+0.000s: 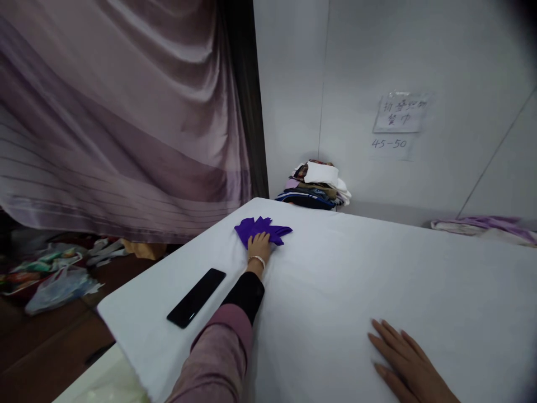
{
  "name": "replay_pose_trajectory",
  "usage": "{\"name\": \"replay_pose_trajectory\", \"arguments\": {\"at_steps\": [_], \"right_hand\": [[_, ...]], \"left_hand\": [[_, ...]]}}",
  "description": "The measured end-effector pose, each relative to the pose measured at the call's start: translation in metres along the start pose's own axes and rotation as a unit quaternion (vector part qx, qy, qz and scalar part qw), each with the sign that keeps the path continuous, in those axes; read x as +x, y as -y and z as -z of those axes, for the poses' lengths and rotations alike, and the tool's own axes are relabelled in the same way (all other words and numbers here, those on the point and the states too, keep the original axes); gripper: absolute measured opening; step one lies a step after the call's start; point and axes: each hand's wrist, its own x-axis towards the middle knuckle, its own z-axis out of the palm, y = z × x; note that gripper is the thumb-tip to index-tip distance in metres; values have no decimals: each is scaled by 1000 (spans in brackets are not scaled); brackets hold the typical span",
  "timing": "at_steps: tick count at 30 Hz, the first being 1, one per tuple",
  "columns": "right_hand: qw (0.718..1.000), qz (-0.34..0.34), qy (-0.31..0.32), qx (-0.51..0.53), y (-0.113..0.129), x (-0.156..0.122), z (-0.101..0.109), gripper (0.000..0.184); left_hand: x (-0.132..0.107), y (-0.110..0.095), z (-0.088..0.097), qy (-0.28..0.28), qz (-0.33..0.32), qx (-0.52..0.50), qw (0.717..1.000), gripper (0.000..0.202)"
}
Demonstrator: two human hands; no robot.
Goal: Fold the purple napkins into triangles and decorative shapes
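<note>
From my seat behind the head view, the relation I weigh is between the cloth and the two hands. The purple cloth (252,226) lies near the far left corner of the white desk (335,274), and the left hand (259,247) is already on it, so I count that one as by far the nearer. The cloth spreads beneath and beyond the fingers, with jagged points on its far side; its long axis runs roughly across my view, left to right, while the left forearm comes in at a slant from below, crossing that axis rather than following it. I see the left hand palm down on the near edge of the cloth, fingers pointing away from me, but I cannot tell whether they pinch the fabric or merely press on it. From the right hand (400,358), the cloth lies forward and to the left, well apart, with bare desk between. That right hand is flat and wide, fingers a little spread, holding nothing. I also note the phone (196,298), lying left of the left forearm and nearer to me than the cloth; its length slants away toward the cloth, and as I judge it, any pull leftward and back should mind it.
</note>
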Motion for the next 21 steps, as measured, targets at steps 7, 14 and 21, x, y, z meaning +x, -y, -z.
{"name": "replay_pose_trajectory", "arguments": {"at_steps": [7, 14, 21], "right_hand": [[996, -37, -14, 84, 9, 0, 6, 48], [910, -167, -113, 363, 27, 5, 34, 60], [752, -206, -138, 610, 26, 11, 45, 67]], "left_hand": [[-66, -64, 2, 30, -79, -257, 963, 28], [-114, -153, 1, 46, 33, -521, 852, 47], [-154, -178, -5, 253, 231, -694, 633, 37]]}}
